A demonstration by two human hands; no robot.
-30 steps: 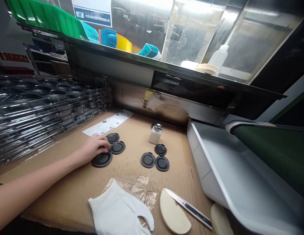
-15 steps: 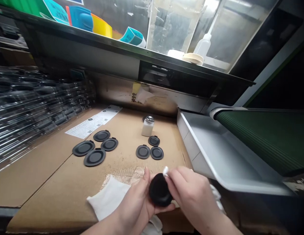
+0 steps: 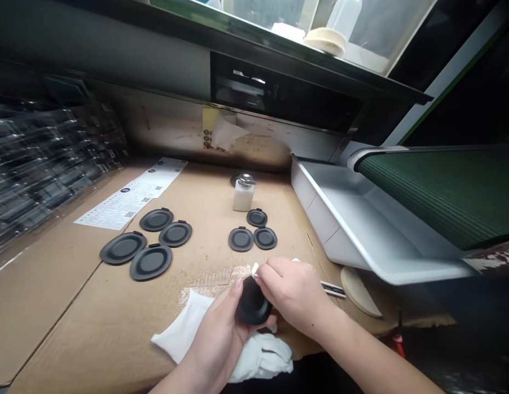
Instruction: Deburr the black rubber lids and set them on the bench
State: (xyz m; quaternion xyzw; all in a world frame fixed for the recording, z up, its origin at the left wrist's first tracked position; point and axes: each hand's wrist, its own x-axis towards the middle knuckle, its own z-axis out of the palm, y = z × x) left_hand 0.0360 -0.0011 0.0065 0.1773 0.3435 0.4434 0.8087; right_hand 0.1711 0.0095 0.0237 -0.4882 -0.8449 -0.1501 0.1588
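Observation:
My left hand (image 3: 219, 328) is closed round the side of a round black lid (image 3: 254, 303), which is tilted with its hollow face towards me. My right hand (image 3: 293, 293) pinches a small white wad (image 3: 255, 269) against the lid's upper rim; whether it is cloth or cotton I cannot tell. Beneath my left hand lies a white cloth (image 3: 188, 323), with a crumpled white glove or rag (image 3: 264, 355) beside it. Farther out, three small black lids (image 3: 240, 239) rest on the cardboard, near a white pump bottle (image 3: 243, 194) with a metal top.
Several larger black lids (image 3: 151, 261) lie on the left, before a printed label strip (image 3: 129, 197). Stacked clear plastic trays (image 3: 45, 158) rise at far left. To the right stand a grey bin (image 3: 344, 235) and a green conveyor belt (image 3: 443, 191). A shelf (image 3: 238, 38) overhangs the back.
The view has tipped down and shifted, showing a cream half-round piece and a white strip at right. Both hands still hold the lid and wad, the right hand now more over the rim.

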